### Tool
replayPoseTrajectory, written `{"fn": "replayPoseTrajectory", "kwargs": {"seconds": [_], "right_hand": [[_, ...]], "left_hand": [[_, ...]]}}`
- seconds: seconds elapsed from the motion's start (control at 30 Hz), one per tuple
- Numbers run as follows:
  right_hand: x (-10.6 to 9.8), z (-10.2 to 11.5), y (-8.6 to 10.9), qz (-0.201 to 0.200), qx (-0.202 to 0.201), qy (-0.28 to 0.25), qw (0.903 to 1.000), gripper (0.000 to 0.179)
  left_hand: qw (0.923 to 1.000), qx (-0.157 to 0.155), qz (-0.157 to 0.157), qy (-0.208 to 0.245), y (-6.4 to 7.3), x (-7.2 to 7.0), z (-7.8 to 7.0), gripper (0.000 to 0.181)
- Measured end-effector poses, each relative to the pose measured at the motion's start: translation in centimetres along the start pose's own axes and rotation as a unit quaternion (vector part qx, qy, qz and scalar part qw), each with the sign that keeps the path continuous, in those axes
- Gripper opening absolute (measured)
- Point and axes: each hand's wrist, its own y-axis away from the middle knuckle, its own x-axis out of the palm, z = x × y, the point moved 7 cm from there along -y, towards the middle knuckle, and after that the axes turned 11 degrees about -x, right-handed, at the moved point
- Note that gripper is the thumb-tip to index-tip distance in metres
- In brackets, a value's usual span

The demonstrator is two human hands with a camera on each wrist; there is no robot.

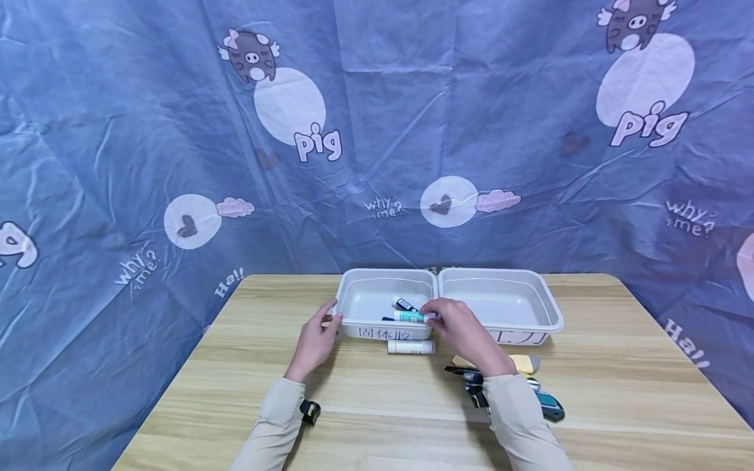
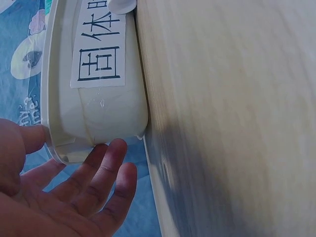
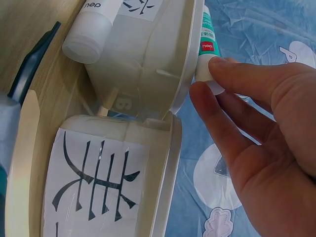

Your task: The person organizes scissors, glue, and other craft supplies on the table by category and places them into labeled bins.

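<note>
White rectangular plastic bin (image 1: 366, 299) sits left of its twin (image 1: 501, 307); we clasp its left corner with our left grip (image 1: 315, 343), and our right grip (image 1: 464, 329) pinches a green-and-white cylindrical glue stick (image 1: 408, 316) by its front rim.

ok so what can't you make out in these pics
Head view: the start of the right bin's label, behind the right hand.
Head view: the rest of the teal cutter, under the right sleeve.
Head view: print on the white glue stick, too small.
Left wrist view: the end of the left bin's label, cut off by the top edge.
</note>
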Motion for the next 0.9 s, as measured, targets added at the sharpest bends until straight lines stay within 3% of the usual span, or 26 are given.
{"fn": "replayPoseTrajectory", "kwargs": {"seconds": [0.4, 0.9], "right_hand": [[-0.03, -0.19, 0.04, -0.007, 0.004, 0.004, 1.0, 0.023], [0.62, 0.29, -0.28, 0.031, 0.031, -0.04, 0.9983, 0.014]], "left_hand": [[1.0, 0.0, 0.001, 0.002, 0.02, 0.04, 0.03, 0.049], [1.0, 0.002, 0.0, -0.001, 0.01, -0.02, 0.0, 0.049]]}}
